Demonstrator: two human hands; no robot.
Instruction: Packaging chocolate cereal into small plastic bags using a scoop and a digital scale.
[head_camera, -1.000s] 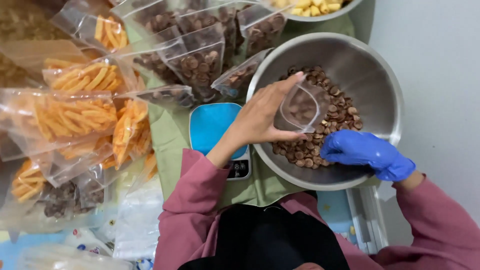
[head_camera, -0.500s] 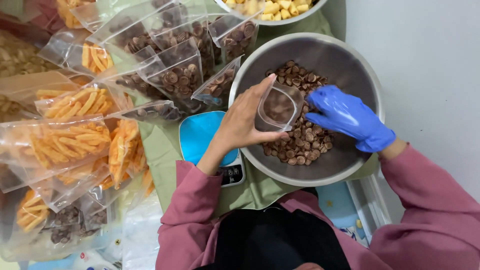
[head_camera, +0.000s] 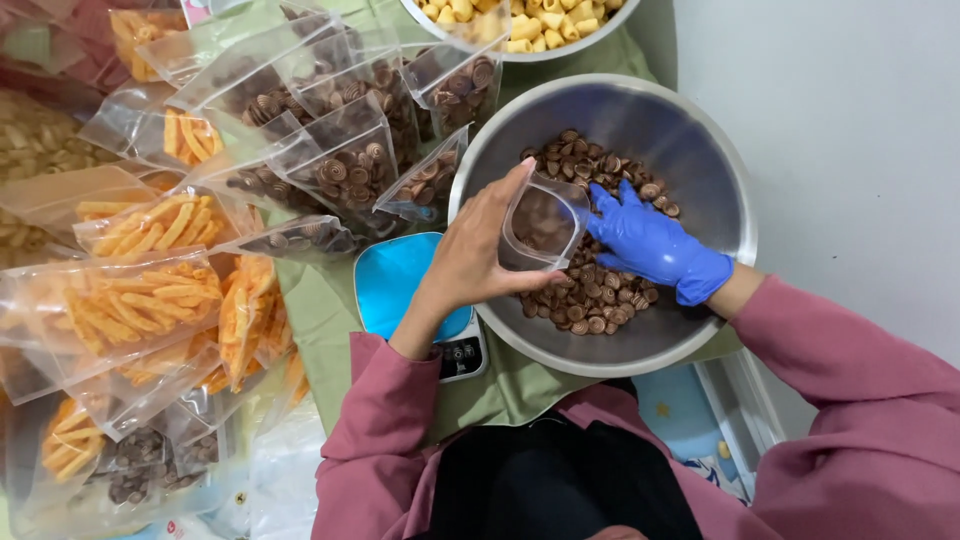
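My left hand, bare, holds a clear plastic pouch open over a large steel bowl. Brown swirl-patterned round snacks fill the bowl's bottom. My right hand, in a blue glove, reaches among the snacks right beside the pouch's mouth, fingers curled against it; whether it holds any snacks I cannot tell. Both sleeves are pink.
A small blue digital scale sits left of the bowl on a green cloth. Several filled clear pouches of brown snacks and orange stick snacks cover the left side. A second bowl with yellow snacks stands behind. A white wall is on the right.
My gloved right hand moved from the bowl's near rim up to the pouch's mouth. The left hand kept holding the pouch and lowered it slightly.
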